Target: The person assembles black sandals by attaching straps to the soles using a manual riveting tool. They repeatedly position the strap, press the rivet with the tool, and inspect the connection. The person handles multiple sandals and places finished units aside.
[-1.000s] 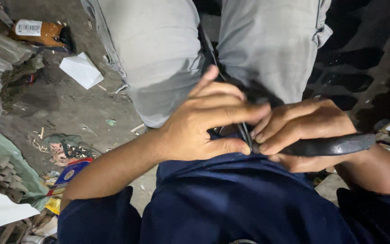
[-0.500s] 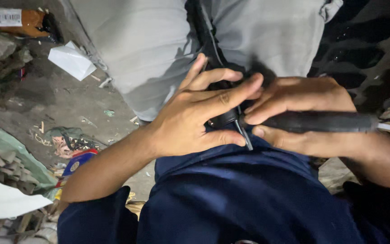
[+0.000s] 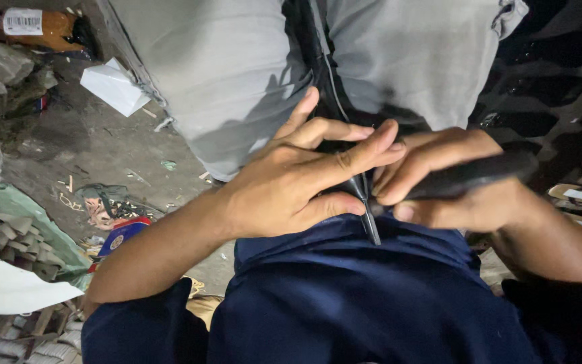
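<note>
Since the earlier frame both hands have slid slightly right, grips unchanged. The thin black strip (image 3: 365,202) sits pinched between the left hand (image 3: 291,189), fingers closed on it, and the right hand (image 3: 453,182), whose fingers wrap a black tool handle (image 3: 473,176). Grey fabric (image 3: 237,74) lies beyond; a white box (image 3: 112,84) rests on the floor (image 3: 102,148).

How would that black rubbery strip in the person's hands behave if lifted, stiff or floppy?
The black rubbery strip would probably flex rather than stay rigid: it curves gently across the right hand. It looks light, since fingers alone hold it. Its smooth sheen hints it could slip, so the left hand pinches nearby.
</note>
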